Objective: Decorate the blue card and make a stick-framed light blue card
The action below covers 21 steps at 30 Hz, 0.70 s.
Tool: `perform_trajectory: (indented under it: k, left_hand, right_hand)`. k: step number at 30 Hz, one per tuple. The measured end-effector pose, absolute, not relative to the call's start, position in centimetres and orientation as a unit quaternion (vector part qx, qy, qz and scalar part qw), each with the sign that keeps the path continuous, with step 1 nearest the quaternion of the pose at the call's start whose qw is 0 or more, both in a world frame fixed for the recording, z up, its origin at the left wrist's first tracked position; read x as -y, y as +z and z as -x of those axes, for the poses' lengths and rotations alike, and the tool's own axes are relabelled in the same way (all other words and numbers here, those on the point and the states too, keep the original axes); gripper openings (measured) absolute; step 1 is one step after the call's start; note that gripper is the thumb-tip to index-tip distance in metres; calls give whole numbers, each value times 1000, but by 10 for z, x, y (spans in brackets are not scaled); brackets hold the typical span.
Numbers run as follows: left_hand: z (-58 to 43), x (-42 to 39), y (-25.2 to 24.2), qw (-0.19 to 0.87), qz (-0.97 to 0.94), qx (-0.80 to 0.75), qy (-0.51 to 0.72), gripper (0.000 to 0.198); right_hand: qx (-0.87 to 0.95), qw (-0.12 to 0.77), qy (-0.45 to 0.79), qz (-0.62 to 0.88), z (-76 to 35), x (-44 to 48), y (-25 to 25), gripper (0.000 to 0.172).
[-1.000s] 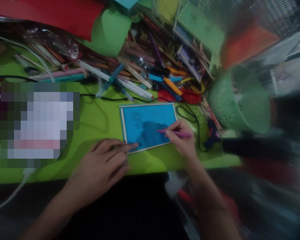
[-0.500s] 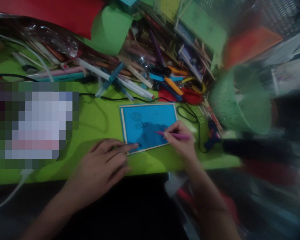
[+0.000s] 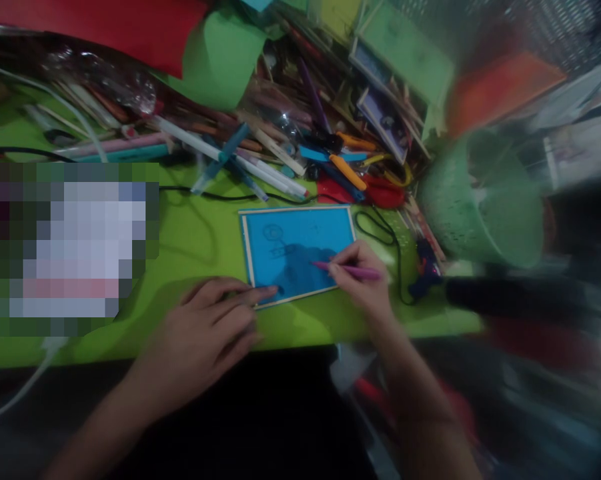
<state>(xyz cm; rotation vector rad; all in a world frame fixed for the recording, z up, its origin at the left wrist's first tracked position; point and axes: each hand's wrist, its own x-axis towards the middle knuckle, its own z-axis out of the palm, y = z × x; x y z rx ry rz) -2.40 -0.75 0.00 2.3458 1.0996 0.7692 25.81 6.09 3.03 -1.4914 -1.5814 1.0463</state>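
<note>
A blue card [image 3: 300, 237] with a pale border lies on the lime-green table [image 3: 195, 233] in front of me. Faint line drawings show near its upper left. My right hand [image 3: 363, 283] pinches a pink pen [image 3: 347, 270], whose tip rests on the card's lower right part. My left hand [image 3: 205, 337] lies flat on the table with fingers stretched out, and its fingertips press the card's lower left corner.
A heap of pens, sticks, pliers [image 3: 347, 167] and coloured paper fills the back of the table. A green perforated basket [image 3: 480, 200] stands at the right. A black cable [image 3: 380, 233] loops by the card toward a glue gun [image 3: 425, 270]. A blurred patch covers the left.
The pen tip has shifted slightly left on the card over the second. My left hand stays in place on the corner.
</note>
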Motion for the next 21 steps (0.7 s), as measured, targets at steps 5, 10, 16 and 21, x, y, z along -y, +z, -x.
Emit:
perform_trajectory:
  k: [5, 10, 16, 21]
  left_hand:
    - [24, 7, -1, 219, -843, -398, 286, 12]
    - [23, 7, -2, 216, -849, -389, 284, 13]
    - [21, 7, 5, 238, -829, -409, 296, 17]
    - [22, 10, 9, 302, -753, -421, 405, 15]
  right_hand:
    - [614, 362, 398, 578, -258, -61, 30, 15]
    - [614, 361, 419, 562, -260, -61, 29, 13]
    - [589, 415, 411, 559, -269, -59, 26, 17]
    - [594, 467, 354, 551, -278, -58, 17, 16]
